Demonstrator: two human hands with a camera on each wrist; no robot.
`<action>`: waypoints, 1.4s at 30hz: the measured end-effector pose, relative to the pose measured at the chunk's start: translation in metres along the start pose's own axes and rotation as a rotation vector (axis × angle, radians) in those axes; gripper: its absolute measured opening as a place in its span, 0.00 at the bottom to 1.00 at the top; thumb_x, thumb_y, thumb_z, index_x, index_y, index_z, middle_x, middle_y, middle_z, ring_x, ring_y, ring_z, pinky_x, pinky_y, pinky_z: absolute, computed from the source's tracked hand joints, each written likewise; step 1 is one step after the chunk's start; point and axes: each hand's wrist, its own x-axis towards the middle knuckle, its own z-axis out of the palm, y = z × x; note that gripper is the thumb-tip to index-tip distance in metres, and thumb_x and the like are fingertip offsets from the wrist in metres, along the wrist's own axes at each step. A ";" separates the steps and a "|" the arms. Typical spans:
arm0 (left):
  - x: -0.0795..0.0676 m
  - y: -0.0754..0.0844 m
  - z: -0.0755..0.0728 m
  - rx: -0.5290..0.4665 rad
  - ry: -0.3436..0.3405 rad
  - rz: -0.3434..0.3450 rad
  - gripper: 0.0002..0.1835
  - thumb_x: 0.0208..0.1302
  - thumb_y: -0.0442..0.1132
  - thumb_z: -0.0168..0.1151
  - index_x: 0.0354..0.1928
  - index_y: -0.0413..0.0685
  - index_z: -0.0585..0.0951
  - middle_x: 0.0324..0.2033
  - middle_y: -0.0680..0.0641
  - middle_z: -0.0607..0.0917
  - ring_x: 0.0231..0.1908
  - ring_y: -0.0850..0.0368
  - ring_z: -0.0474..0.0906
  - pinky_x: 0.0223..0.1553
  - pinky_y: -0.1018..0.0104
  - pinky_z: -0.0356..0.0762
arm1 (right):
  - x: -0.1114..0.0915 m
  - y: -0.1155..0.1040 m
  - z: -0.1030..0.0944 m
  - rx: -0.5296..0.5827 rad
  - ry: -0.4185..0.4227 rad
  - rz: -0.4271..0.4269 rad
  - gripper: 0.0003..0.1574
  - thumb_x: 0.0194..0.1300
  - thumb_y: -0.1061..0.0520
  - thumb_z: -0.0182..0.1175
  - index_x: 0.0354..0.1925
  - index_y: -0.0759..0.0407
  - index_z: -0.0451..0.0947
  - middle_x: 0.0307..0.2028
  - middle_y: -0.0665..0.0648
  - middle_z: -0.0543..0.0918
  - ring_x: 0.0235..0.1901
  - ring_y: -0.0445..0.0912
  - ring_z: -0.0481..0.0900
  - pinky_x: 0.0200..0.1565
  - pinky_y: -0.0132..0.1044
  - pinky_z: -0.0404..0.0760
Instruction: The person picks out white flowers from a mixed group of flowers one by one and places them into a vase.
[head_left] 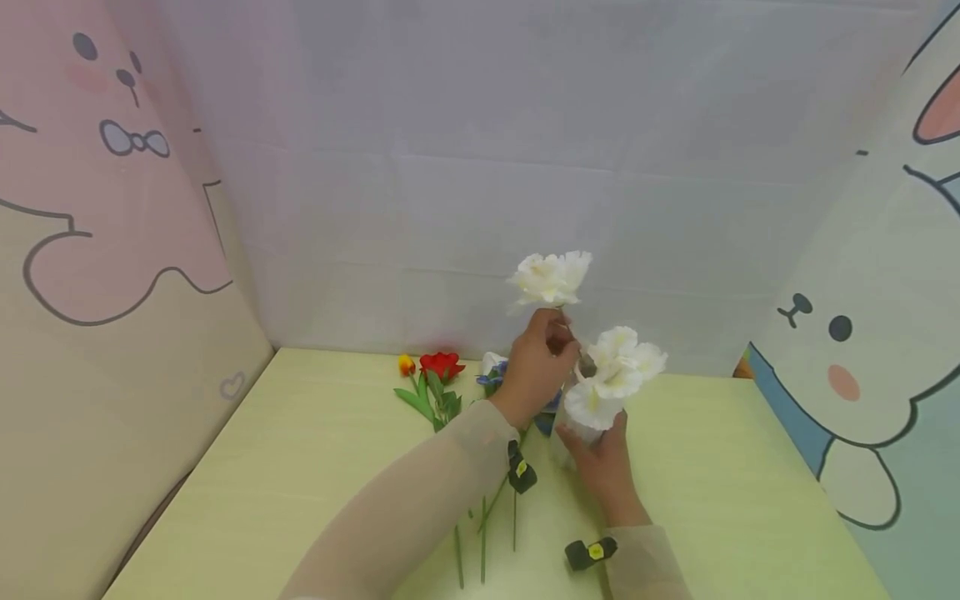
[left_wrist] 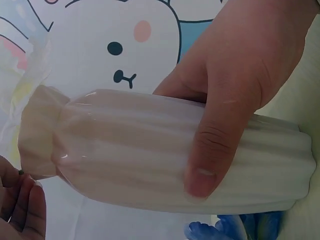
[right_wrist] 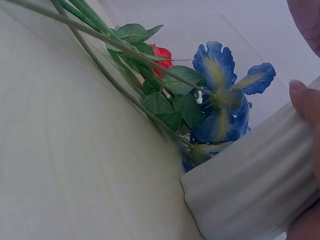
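My left hand (head_left: 536,367) pinches the thin stem of a white flower (head_left: 552,278) above the mouth of a white ribbed vase (left_wrist: 135,145). In the left wrist view, fingertips of that hand lie beside the vase's flared rim. Lower down, my right hand (head_left: 609,467) grips the vase, its thumb across the ribbed side. Another white bloom (head_left: 618,368) rests at the vase's mouth and covers much of it in the head view. Whether the pinched stem's lower end is inside the vase is hidden.
Left of the vase lie a red flower (head_left: 442,367), an orange-yellow tulip (head_left: 406,364) and blue irises (right_wrist: 217,95) with long green stems (head_left: 460,554) toward the front of the pale table (head_left: 247,500). Cartoon-printed side panels (head_left: 847,350) and a white backdrop (head_left: 450,208) surround it.
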 end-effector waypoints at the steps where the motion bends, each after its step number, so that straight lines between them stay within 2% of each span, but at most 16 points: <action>1: 0.002 0.001 0.001 -0.005 -0.011 -0.009 0.13 0.74 0.38 0.61 0.56 0.55 0.73 0.37 0.59 0.83 0.37 0.63 0.80 0.40 0.65 0.80 | 0.000 0.000 0.000 0.004 -0.005 0.000 0.56 0.64 0.57 0.74 0.75 0.61 0.48 0.65 0.66 0.64 0.66 0.57 0.66 0.70 0.57 0.60; 6: 0.009 -0.001 0.006 -0.015 -0.040 -0.036 0.13 0.72 0.36 0.62 0.56 0.52 0.75 0.38 0.57 0.82 0.38 0.63 0.80 0.38 0.66 0.81 | 0.000 -0.003 -0.001 0.018 -0.011 0.014 0.57 0.65 0.58 0.73 0.77 0.59 0.46 0.66 0.65 0.64 0.66 0.56 0.65 0.69 0.56 0.60; 12: 0.010 0.000 0.010 -0.046 -0.057 -0.079 0.16 0.69 0.33 0.65 0.55 0.49 0.75 0.37 0.54 0.82 0.37 0.62 0.80 0.38 0.65 0.80 | 0.000 -0.005 0.000 0.006 0.004 0.014 0.59 0.62 0.59 0.75 0.76 0.62 0.45 0.66 0.68 0.64 0.64 0.59 0.66 0.67 0.57 0.62; 14: 0.010 0.001 0.010 -0.052 -0.059 -0.108 0.12 0.69 0.33 0.65 0.51 0.49 0.78 0.34 0.55 0.83 0.35 0.61 0.80 0.36 0.64 0.80 | 0.000 -0.005 0.000 0.007 0.005 0.014 0.60 0.62 0.59 0.75 0.77 0.62 0.45 0.66 0.68 0.64 0.63 0.59 0.66 0.66 0.57 0.63; 17: 0.010 0.005 0.009 -0.064 -0.055 -0.154 0.02 0.71 0.38 0.64 0.41 0.49 0.84 0.28 0.54 0.84 0.30 0.58 0.81 0.32 0.63 0.79 | 0.001 -0.005 0.001 0.006 0.008 0.014 0.60 0.62 0.58 0.75 0.76 0.61 0.46 0.64 0.68 0.65 0.61 0.59 0.68 0.63 0.57 0.65; 20: 0.011 0.008 0.008 -0.084 -0.042 -0.188 0.11 0.73 0.43 0.62 0.32 0.49 0.85 0.23 0.52 0.85 0.25 0.56 0.80 0.29 0.62 0.77 | 0.001 -0.005 0.001 0.004 0.007 0.018 0.59 0.62 0.58 0.75 0.76 0.61 0.46 0.62 0.67 0.66 0.58 0.58 0.69 0.61 0.55 0.68; 27: 0.011 0.011 0.010 -0.125 -0.021 -0.245 0.10 0.72 0.46 0.62 0.33 0.50 0.83 0.27 0.52 0.84 0.28 0.56 0.81 0.32 0.61 0.79 | 0.000 -0.006 0.000 0.008 0.004 0.037 0.60 0.61 0.58 0.75 0.76 0.61 0.46 0.61 0.67 0.66 0.57 0.58 0.70 0.59 0.53 0.69; 30: 0.010 0.011 0.011 -0.119 -0.024 -0.280 0.13 0.71 0.46 0.63 0.30 0.47 0.81 0.25 0.50 0.82 0.26 0.55 0.78 0.31 0.60 0.77 | 0.000 -0.006 0.000 0.005 0.004 0.040 0.59 0.61 0.57 0.75 0.76 0.61 0.46 0.60 0.67 0.67 0.56 0.58 0.71 0.58 0.53 0.69; 33: 0.011 0.009 0.014 -0.105 -0.014 -0.318 0.12 0.70 0.46 0.65 0.31 0.47 0.82 0.29 0.54 0.83 0.27 0.59 0.77 0.31 0.63 0.75 | 0.000 -0.006 0.001 -0.002 0.006 0.039 0.59 0.61 0.57 0.75 0.75 0.61 0.46 0.59 0.67 0.67 0.55 0.58 0.71 0.58 0.54 0.70; 37: 0.010 0.008 0.016 -0.090 -0.026 -0.351 0.08 0.69 0.44 0.67 0.33 0.48 0.84 0.33 0.57 0.84 0.21 0.62 0.70 0.26 0.66 0.70 | 0.000 -0.006 0.001 -0.002 0.006 0.036 0.59 0.61 0.57 0.75 0.76 0.61 0.46 0.60 0.67 0.67 0.56 0.59 0.71 0.59 0.55 0.69; 40: 0.008 0.005 0.016 -0.071 -0.055 -0.330 0.10 0.69 0.41 0.65 0.29 0.47 0.82 0.27 0.54 0.81 0.16 0.61 0.61 0.21 0.66 0.63 | 0.000 -0.006 0.001 -0.001 0.006 0.033 0.59 0.62 0.57 0.74 0.76 0.61 0.46 0.61 0.67 0.66 0.57 0.59 0.71 0.59 0.56 0.70; 42: 0.007 0.004 0.016 -0.059 -0.059 -0.314 0.12 0.68 0.40 0.64 0.26 0.49 0.79 0.23 0.54 0.77 0.15 0.61 0.60 0.21 0.66 0.62 | 0.000 -0.006 0.001 -0.007 0.009 0.029 0.60 0.61 0.57 0.74 0.76 0.61 0.46 0.61 0.67 0.66 0.57 0.59 0.71 0.59 0.56 0.70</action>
